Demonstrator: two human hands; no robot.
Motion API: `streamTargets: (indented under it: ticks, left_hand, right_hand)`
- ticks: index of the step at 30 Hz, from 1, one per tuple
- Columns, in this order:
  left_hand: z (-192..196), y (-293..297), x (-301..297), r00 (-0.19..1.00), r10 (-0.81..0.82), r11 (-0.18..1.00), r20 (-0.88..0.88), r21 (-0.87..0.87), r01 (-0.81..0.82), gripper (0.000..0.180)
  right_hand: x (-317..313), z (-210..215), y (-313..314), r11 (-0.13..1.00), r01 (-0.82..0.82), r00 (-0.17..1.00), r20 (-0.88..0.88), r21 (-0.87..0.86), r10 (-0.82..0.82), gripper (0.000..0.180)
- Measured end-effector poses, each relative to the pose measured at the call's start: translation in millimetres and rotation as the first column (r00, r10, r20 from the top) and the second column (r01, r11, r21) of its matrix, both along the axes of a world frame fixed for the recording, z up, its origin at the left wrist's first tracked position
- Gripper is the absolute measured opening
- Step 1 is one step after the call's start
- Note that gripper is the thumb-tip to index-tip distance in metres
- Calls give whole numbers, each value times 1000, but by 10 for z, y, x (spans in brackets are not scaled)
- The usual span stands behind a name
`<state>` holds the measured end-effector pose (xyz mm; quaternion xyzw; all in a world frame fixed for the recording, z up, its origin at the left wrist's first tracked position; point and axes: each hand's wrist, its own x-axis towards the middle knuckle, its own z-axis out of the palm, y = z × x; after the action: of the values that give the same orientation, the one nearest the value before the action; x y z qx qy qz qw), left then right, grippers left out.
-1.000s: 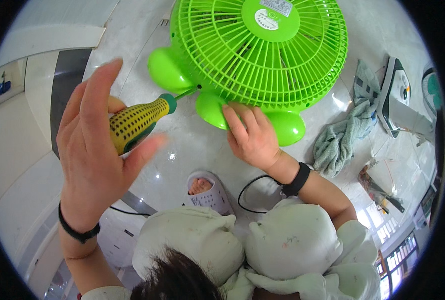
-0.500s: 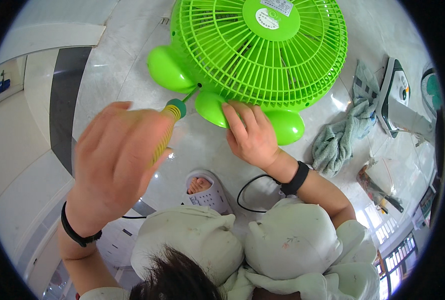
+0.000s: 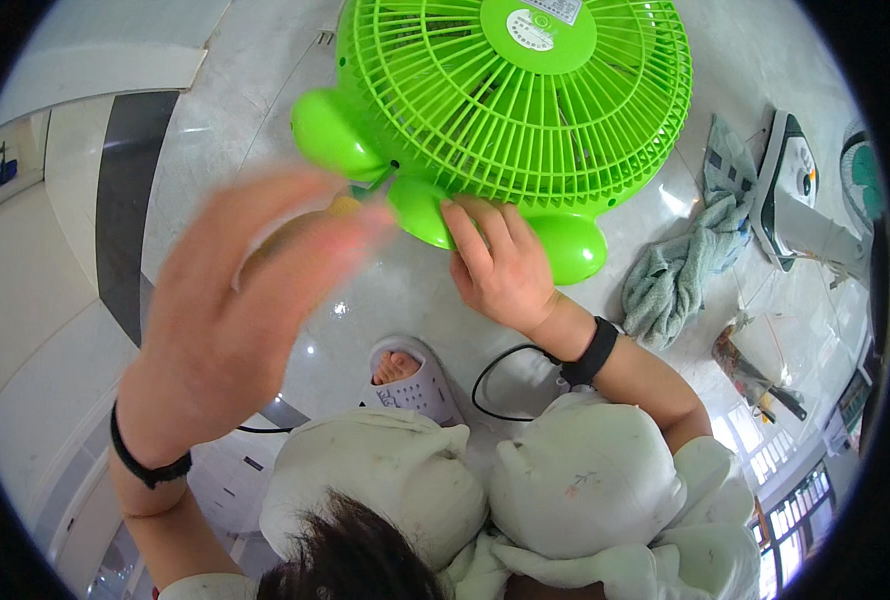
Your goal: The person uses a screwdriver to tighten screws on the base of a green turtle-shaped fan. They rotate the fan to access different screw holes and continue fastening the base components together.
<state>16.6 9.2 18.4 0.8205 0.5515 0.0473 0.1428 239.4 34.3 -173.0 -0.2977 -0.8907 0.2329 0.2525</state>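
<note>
A bright green fan (image 3: 575, 58) lies on the floor with a grille and labelled hub upward. Rounded lobes stick out along its near edge. My right hand (image 3: 505, 262) presses on the middle lobe (image 3: 417, 208), fingers curled over its edge. On the left, my left hand (image 3: 230, 270), smeared by motion, has its thumb and fingers around the handle of a screwdriver (image 3: 345, 205). The handle is yellow with a green collar and is mostly hidden behind the fingers. Its thin shaft points to a dark hole (image 3: 395, 164) between two lobes.
To the right lie a grey-green towel (image 3: 680, 270), a white and dark flat appliance (image 3: 790, 180) and a clear plastic bag (image 3: 765, 350). A black cord (image 3: 485, 385) loops on the tiles near a lilac clog (image 3: 415, 385) on my foot.
My left hand has turned, and its fingers have shifted round the screwdriver, now covering more of the handle. The fan has slid very slightly up and left. My right hand stays on its lobe.
</note>
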Motion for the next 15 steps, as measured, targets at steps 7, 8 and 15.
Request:
streamTargets:
  ticks: [7,8,15]
  left_hand:
    - [-64,13,10,982,186,979,36,72,-188,77]
    - [-59,12,10,996,71,996,57,57,-75,79]
    - [-70,17,10,987,158,974,42,158,-163,62]
  right_hand:
    - [-8,-7,10,1000,9,1000,3,15,-9,51]
    - [-7,-3,3,1000,7,1000,-1,12,-7,51]
    - [-2,-13,18,1000,3,1000,6,22,-3,52]
